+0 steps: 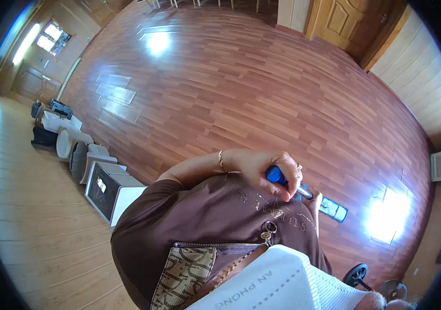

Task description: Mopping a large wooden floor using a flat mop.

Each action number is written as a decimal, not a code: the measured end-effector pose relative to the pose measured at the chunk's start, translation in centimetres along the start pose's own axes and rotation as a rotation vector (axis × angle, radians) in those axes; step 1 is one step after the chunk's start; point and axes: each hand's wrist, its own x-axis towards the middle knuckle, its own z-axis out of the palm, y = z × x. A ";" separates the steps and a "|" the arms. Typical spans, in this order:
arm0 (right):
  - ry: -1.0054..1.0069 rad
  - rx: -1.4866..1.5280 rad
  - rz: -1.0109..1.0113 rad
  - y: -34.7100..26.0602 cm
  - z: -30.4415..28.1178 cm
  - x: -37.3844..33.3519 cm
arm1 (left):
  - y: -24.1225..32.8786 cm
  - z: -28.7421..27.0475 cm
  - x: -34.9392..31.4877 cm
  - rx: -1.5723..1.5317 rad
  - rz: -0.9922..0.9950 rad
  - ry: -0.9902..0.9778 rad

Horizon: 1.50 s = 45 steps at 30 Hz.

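My left hand [277, 173], with a gold bracelet at the wrist and a ring, is closed round the upper end of a long-handled tool that looks like a flat mop. Its blue grip cap [276, 174] pokes out between the fingers. Below that hand the metal pole [304, 192] runs down to the right. My right hand [314, 199] is closed on the pole farther down, partly hidden behind my left hand and the brown shirt. Past it shows the light blue rectangular head [334, 209], over the wood-plank floor [241, 103].
Along the left wall stand a white and black boxy appliance [114, 191], a pale round-ended item [68, 142] and other objects. A wooden door [355, 23] is at the far right. A black wheel [356, 275] is low right. Chair legs [205, 2] show at the back.
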 end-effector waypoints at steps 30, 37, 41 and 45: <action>-0.395 0.205 -0.589 -13.5 20.1 22.6 | 4.1 1.4 -7.3 1.119 0.018 0.670; -0.395 0.076 -0.606 -11.4 21.7 26.6 | 1.3 -1.2 -7.6 1.090 -0.033 0.623; -0.356 -0.091 -0.586 -8.8 20.9 29.2 | -0.4 -2.5 -6.8 1.002 -0.042 0.622; -0.396 -0.121 -0.511 -9.8 19.2 29.2 | 0.7 -3.1 -7.1 0.952 -0.016 0.648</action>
